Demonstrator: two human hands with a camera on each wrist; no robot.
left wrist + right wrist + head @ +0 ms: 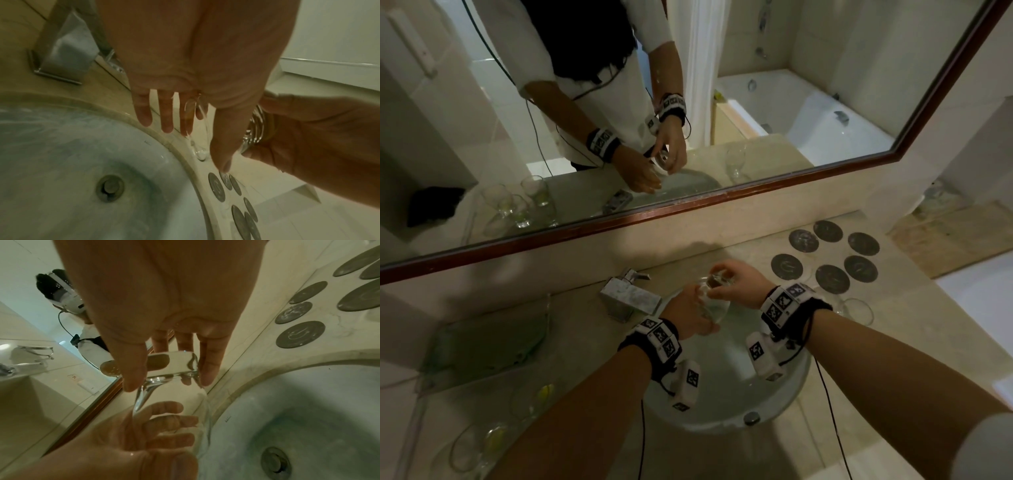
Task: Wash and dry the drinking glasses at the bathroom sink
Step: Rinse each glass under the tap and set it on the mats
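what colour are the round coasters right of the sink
Dark grey coasters with faint pale marks, on the beige counter; clearest in the head view.

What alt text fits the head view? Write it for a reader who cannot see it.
Over a round white sink, the left hand and right hand hold a clear drinking glass beside a square metal faucet. More glasses stand on the counter at left, six dark round coasters lie at right, and a mirror reflects the person.

Clear glass point(170, 365) in the right hand point(739, 284); white basin point(774, 394) beneath; dark grey round coasters point(832, 274) right of it; black-and-white checked wristbands point(784, 301).
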